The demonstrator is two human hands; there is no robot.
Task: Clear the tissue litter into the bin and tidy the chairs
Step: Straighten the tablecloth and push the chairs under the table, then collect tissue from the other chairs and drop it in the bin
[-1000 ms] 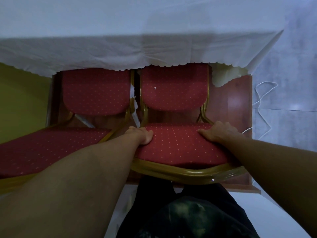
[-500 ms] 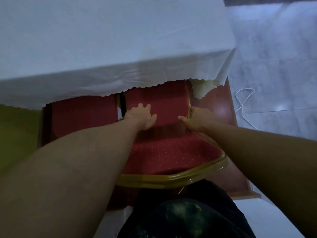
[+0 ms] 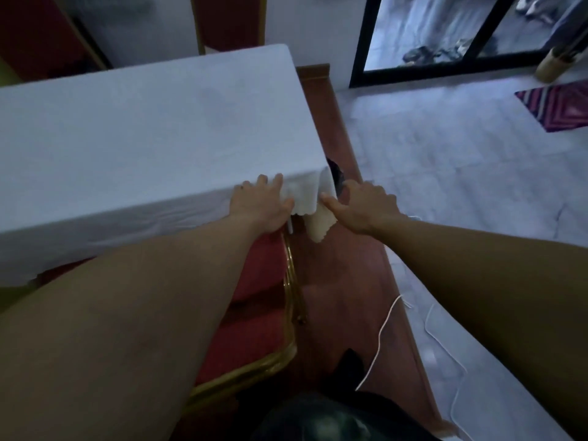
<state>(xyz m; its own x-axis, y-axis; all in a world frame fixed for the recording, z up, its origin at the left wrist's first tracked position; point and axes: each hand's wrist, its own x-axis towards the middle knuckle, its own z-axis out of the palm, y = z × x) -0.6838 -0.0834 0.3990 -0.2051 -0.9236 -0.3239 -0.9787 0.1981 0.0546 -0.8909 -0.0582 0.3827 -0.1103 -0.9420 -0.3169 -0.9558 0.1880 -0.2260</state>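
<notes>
Head view. Tabletop (image 3: 143, 128) under a white cloth fills the upper left; nothing lies on its visible surface. Pale floor (image 3: 461, 173) takes the right side, with a reddish wooden platform (image 3: 343, 281) running between it and the table. A red chair (image 3: 254, 329) with a gold frame sits at the near edge of the table, its seat partly under the hanging cloth and partly hidden by the left forearm. A second red chair back (image 3: 229, 20) stands beyond the far side of the table.

Left hand (image 3: 259, 205) — fingers spread, palm down, resting on the table's near right corner where the cloth folds over. Not closed on anything visible.

Right hand (image 3: 359, 205) — fingers apart, thumb pointing toward the hanging scalloped corner of the cloth (image 3: 313, 202); whether the thumb touches it I cannot tell.

A thin white cord (image 3: 381, 332) trails across the platform edge onto the floor. A patterned mat (image 3: 560, 106) lies at the far right. No tissue litter or bin can be made out.
</notes>
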